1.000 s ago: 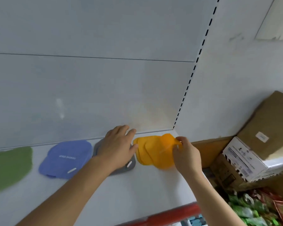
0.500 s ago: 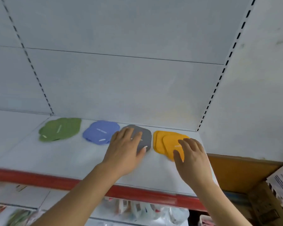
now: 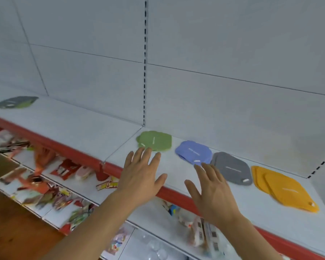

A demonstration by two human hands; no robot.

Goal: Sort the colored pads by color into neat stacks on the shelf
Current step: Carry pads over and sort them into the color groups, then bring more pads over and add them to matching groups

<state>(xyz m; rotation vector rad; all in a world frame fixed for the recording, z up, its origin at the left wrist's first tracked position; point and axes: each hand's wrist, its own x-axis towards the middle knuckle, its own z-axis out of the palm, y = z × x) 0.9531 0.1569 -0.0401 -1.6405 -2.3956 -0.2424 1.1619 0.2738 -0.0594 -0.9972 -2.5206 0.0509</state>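
Four stacks of pads lie in a row on the white shelf (image 3: 86, 126): green pads (image 3: 156, 140), blue pads (image 3: 193, 152), grey pads (image 3: 232, 168) and orange pads (image 3: 285, 188), the orange ones fanned out. Far to the left lies a separate pile (image 3: 15, 102) with a grey pad over a green one. My left hand (image 3: 141, 175) hovers flat with straight fingers just in front of the green pads. My right hand (image 3: 212, 186) is spread and empty, its fingertips near the front of the blue pads. Neither hand holds anything.
A red strip (image 3: 64, 149) runs along the shelf's front edge. Lower shelves hold packaged snacks (image 3: 51, 177) and wrapped goods (image 3: 201, 233). A white back panel with a slotted upright (image 3: 144, 72) stands behind the pads. Brown floor (image 3: 13, 231) shows at the lower left.
Both hands have lifted off the grey and orange pads and moved left, now open in front of the green and blue stacks. The view has swung left, showing a far-left pile.
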